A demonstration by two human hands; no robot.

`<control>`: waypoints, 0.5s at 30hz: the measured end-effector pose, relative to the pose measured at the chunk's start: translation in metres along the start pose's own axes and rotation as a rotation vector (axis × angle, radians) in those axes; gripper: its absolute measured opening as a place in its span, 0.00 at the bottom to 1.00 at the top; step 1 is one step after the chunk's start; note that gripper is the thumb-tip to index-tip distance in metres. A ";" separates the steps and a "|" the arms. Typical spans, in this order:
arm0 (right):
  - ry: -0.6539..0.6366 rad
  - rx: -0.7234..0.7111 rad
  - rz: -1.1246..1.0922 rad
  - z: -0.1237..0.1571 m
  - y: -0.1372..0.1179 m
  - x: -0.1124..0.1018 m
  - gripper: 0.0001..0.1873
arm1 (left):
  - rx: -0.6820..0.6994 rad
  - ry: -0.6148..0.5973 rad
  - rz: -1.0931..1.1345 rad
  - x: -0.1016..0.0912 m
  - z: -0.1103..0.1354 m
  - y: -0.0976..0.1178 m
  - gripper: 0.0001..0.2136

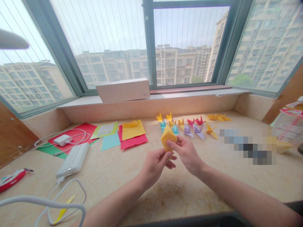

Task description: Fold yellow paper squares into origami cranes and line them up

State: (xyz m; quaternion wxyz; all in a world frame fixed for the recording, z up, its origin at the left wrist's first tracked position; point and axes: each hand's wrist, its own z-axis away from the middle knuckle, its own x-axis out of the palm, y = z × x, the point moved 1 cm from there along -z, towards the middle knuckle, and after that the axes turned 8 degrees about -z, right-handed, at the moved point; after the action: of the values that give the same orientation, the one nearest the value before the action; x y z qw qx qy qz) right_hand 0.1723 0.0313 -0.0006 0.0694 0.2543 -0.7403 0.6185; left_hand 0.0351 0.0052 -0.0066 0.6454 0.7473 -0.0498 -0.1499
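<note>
A folded piece of yellow origami paper [167, 135], kite-shaped with its point up, is held above the stone counter. My left hand [156, 162] pinches its lower tip. My right hand [187, 151] grips its right side, thumb flat on the front face. Just behind it stand folded paper cranes: teal ones [175, 129] partly hidden by the paper, lilac ones [198, 130], red ones [199, 120] and yellow ones [169, 117]. Another yellow crane [211, 130] lies to the right, with a yellow folded pile [219, 117] behind it.
Left of my hands lie yellow paper sheets [133, 131], red sheets [133, 142] and a light blue sheet [110, 142]. A white power bank [73, 160], charger [62, 139] and looping cable [42, 199] occupy the left side. A white box [123, 90] rests on the windowsill; a clear plastic container [290, 124] stands far right.
</note>
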 end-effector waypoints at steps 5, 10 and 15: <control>0.012 -0.039 -0.042 0.000 0.001 0.001 0.13 | 0.026 0.001 -0.046 0.000 0.003 0.003 0.20; -0.060 -0.010 -0.055 0.001 0.003 0.004 0.13 | 0.033 0.010 -0.080 -0.002 0.002 0.003 0.16; -0.068 -0.050 -0.002 -0.001 0.000 0.003 0.15 | 0.065 0.008 -0.081 -0.002 0.001 -0.005 0.18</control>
State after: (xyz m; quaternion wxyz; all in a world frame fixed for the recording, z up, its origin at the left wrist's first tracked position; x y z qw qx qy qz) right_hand 0.1692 0.0309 0.0007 0.0511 0.2740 -0.7574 0.5905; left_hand 0.0325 0.0056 -0.0110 0.6143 0.7700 -0.0218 -0.1712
